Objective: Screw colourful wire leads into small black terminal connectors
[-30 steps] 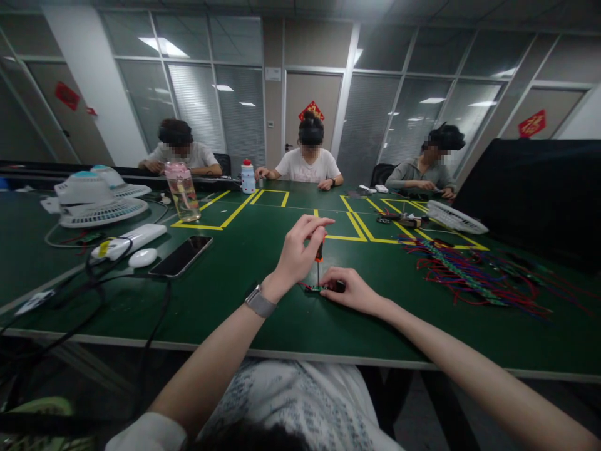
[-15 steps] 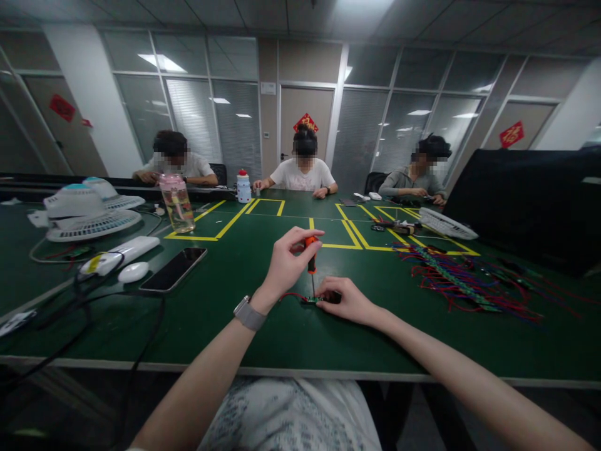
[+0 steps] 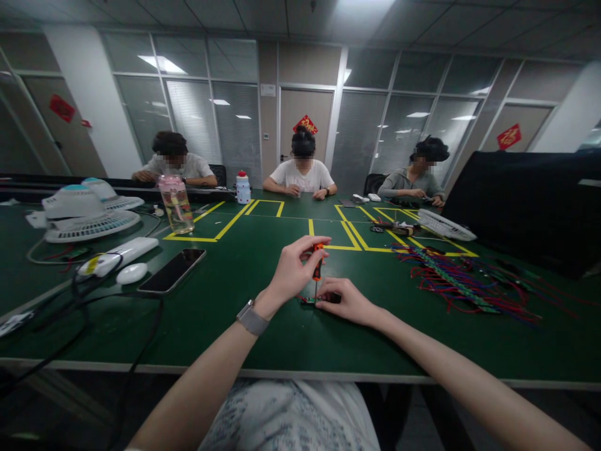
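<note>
My left hand (image 3: 300, 263) is closed on the orange and black handle of a screwdriver (image 3: 318, 266), which stands nearly upright with its shaft pointing down. The shaft meets a small green circuit board (image 3: 308, 301) on the green table. My right hand (image 3: 345, 299) rests low beside the shaft, thumb and fingers pinching the board's right end. What lies under those fingertips is partly hidden. The exact spot where the tip touches is too small to make out.
To the right lies a row of green boards (image 3: 462, 285) with red and blue wires, near a white keyboard (image 3: 446, 225). A phone (image 3: 173, 270), white mouse (image 3: 132, 273), black cables and a pink-lidded bottle (image 3: 177, 207) are at left. Several people sit opposite.
My left hand and the screwdriver handle have moved slightly right and down, while my right hand has stayed almost still. The person opposite has drawn one hand inward.
</note>
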### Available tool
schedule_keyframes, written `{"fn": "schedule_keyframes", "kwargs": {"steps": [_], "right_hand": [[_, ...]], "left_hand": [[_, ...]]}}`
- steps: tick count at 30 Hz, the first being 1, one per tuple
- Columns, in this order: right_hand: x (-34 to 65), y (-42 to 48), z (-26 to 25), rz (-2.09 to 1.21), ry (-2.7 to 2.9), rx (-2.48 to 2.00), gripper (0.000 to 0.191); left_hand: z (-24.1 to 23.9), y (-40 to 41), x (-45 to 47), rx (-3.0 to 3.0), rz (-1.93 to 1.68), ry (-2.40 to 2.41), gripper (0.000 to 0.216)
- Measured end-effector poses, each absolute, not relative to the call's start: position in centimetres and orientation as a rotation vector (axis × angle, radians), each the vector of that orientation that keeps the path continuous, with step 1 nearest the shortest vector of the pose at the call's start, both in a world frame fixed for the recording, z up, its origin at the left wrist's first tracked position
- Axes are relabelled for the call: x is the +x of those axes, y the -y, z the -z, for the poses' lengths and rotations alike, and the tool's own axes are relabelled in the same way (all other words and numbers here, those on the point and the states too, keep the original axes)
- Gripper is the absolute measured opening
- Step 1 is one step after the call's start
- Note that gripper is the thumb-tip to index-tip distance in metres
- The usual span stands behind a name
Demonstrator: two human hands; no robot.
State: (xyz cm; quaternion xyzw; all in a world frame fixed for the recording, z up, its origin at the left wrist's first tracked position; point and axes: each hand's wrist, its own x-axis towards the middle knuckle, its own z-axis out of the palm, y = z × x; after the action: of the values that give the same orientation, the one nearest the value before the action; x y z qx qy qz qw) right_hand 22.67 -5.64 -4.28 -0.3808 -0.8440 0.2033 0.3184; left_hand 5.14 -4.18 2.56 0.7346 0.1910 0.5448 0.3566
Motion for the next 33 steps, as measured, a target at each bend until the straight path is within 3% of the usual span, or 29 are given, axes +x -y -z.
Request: {"fn": "schedule_keyframes", "kwargs": {"steps": [10,18,33], "right_hand": [[22.6,5.6,4.3,-0.558,2.204,-1.0,0.013],[22.5,5.8,4.2,-0.489,2.23,-0.987,0.008],[22.5,6.0,4.2,-0.491,2.226,-0.984,0.007]], "left_hand": [[-2.8,4.3,4.5,2.078,-1.411,-0.545,0.025],[-2.7,4.6,4.2,2.132,-1.177,-0.542,0.05],[-2.6,3.9,3.6,2.03,-1.392,-0.596,0.043]]}}
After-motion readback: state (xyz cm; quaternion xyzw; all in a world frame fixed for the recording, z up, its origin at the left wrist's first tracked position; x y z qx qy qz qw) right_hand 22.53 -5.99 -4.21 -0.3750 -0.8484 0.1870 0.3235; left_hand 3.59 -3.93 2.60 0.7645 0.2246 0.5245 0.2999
